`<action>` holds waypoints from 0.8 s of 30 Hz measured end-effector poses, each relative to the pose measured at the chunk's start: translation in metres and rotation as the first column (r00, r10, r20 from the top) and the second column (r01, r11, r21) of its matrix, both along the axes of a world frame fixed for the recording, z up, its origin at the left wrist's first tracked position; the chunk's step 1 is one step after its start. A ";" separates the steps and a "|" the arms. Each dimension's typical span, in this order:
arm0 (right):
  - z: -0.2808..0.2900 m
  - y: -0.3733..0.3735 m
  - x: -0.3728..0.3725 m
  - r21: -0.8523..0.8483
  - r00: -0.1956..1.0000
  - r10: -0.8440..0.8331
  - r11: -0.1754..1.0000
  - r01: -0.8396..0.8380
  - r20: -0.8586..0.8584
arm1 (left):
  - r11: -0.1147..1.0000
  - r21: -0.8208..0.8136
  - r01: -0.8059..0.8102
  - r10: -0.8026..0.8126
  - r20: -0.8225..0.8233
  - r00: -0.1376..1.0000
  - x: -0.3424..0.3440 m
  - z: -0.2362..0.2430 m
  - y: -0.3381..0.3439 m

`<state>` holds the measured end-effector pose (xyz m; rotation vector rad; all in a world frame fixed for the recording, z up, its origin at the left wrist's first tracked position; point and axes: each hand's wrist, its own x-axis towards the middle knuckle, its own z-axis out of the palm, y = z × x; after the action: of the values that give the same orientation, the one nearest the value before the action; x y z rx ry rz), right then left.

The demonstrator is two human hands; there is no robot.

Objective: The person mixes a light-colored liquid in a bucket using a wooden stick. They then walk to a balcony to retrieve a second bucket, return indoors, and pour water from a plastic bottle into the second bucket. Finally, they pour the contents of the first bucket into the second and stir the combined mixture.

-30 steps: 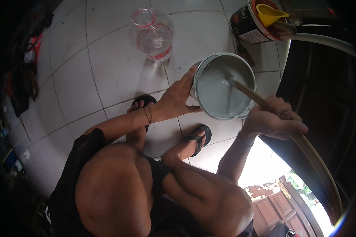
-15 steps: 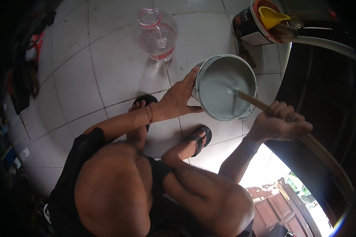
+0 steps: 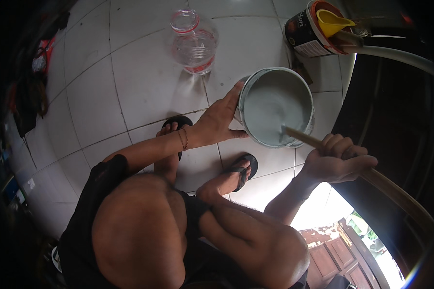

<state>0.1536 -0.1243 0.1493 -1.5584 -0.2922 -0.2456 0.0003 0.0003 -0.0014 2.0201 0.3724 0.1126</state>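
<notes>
A round bucket (image 3: 301,89) of pale grey-green liquid (image 3: 267,106), which looks like paint, stands on the floor in front of me. My left hand (image 3: 218,120) holds its left side, thumb and fingers spread apart along the curved wall. Wrapped around a long wooden stick (image 3: 395,187) is my right hand (image 3: 340,158), closed, to the right of the bucket. The stick slants down over the rim, and its tip dips into the liquid near the lower right of the opening; the end below the surface is hidden.
A clear plastic jug (image 3: 195,45) stands beyond my left hand. At the far right, a dark bucket (image 3: 304,33) holds a yellow funnel (image 3: 332,22). Dark wooden panelling (image 3: 386,111) borders the right side. My sandalled feet (image 3: 241,171) are close to the bucket.
My right hand has moved slightly nearer to me, and the stick's tip has shifted through the liquid toward the bucket's near side. My left hand stays on the bucket.
</notes>
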 end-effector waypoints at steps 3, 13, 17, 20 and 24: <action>-0.014 0.010 -0.023 0.200 0.914 0.390 0.892 -0.405 0.109 | 1.000 0.007 -0.001 0.001 0.011 1.000 -0.001 -0.002 -0.001; -0.010 0.031 0.033 0.001 0.952 -0.126 0.991 0.131 0.280 | 0.998 -0.051 0.027 -0.031 -0.077 0.997 0.004 0.007 0.001; -0.002 0.010 -0.002 0.055 0.983 0.177 0.983 -0.174 -0.039 | 1.000 0.021 0.015 -0.015 -0.027 1.000 0.001 0.001 -0.001; -0.014 0.026 -0.018 0.260 0.824 0.542 0.783 -0.566 0.163 | 0.998 -0.057 0.028 -0.031 -0.069 0.997 0.001 0.005 0.002; -0.021 0.064 0.011 0.173 0.959 0.123 0.970 -0.170 0.254 | 0.997 -0.062 0.041 -0.047 -0.113 0.992 0.007 0.011 0.002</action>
<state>0.1643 -0.0602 0.1284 -1.3080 -0.5576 -0.3373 0.0069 0.0024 0.0097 1.9796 0.3988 -0.0418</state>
